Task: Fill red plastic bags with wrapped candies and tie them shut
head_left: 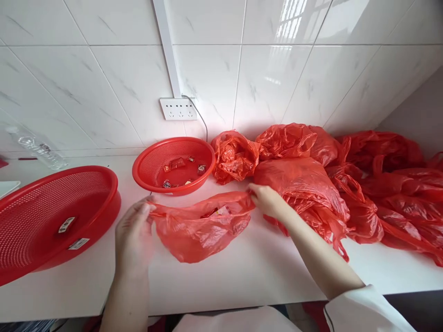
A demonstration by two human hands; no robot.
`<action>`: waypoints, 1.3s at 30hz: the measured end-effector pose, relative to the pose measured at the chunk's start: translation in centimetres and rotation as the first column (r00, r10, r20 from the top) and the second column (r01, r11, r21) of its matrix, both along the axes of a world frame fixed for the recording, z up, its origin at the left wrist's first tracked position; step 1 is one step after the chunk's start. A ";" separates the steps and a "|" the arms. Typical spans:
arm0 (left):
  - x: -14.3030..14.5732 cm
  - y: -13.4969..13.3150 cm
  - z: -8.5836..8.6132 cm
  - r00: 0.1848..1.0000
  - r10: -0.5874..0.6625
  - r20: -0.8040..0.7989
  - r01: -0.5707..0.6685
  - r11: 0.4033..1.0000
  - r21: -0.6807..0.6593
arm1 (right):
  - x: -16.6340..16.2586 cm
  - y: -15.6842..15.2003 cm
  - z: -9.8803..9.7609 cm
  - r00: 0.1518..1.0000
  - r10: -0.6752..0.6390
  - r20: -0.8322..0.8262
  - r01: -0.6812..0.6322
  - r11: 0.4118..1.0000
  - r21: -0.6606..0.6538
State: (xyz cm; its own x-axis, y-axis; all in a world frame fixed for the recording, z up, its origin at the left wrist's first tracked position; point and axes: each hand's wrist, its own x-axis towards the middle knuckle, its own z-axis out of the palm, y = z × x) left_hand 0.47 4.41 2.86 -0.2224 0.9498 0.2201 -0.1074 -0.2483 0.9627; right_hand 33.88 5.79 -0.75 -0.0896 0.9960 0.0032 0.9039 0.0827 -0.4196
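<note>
A thin red plastic bag (200, 237) is stretched between my two hands above the white table. My left hand (135, 226) pinches one side of its top edge, and my right hand (266, 198) grips the other side. Small wrapped packets (219, 211) show in the bag's open mouth. Just behind it stands a round red mesh basket (148, 180) with several small packets on its bottom. To the left, a larger red basket (110, 193) sits tilted, with one small packet (66, 224) inside.
Filled red plastic bags (294, 180) are heaped along the right side, close by my right arm. A clear plastic bottle (43, 150) lies at the back left. On the tiled wall is a white socket strip (178, 109) with a grey cable (199, 110). The white table (221, 281) ends in front of me.
</note>
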 end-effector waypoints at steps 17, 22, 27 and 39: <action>7.4 4.7 7.8 0.597 -0.631 -0.496 0.692 0.717 -0.079 | -6.9 0.7 13.5 0.388 0.633 -0.670 -0.359 0.773 0.523; 9.2 5.4 6.6 0.552 -0.737 -0.390 0.780 0.621 -0.069 | -7.5 0.7 13.0 0.565 0.723 -0.397 -0.370 0.653 0.661; 8.4 5.3 5.8 0.551 -0.787 -0.279 0.791 0.598 -0.127 | -6.2 1.7 9.4 0.548 0.548 -0.632 -0.219 0.823 0.524; 7.0 5.4 5.1 0.498 -0.747 -0.440 0.768 0.615 -0.177 | -5.8 -0.7 7.4 0.572 0.647 -0.504 -0.455 0.761 0.462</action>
State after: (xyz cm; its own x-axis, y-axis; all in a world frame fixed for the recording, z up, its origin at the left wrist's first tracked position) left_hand 7.46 9.82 7.97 0.7075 0.6957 0.1238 0.1438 -0.3133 0.9387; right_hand 28.09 5.05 6.67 -0.5024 0.7003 0.5072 0.1927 0.6625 -0.7239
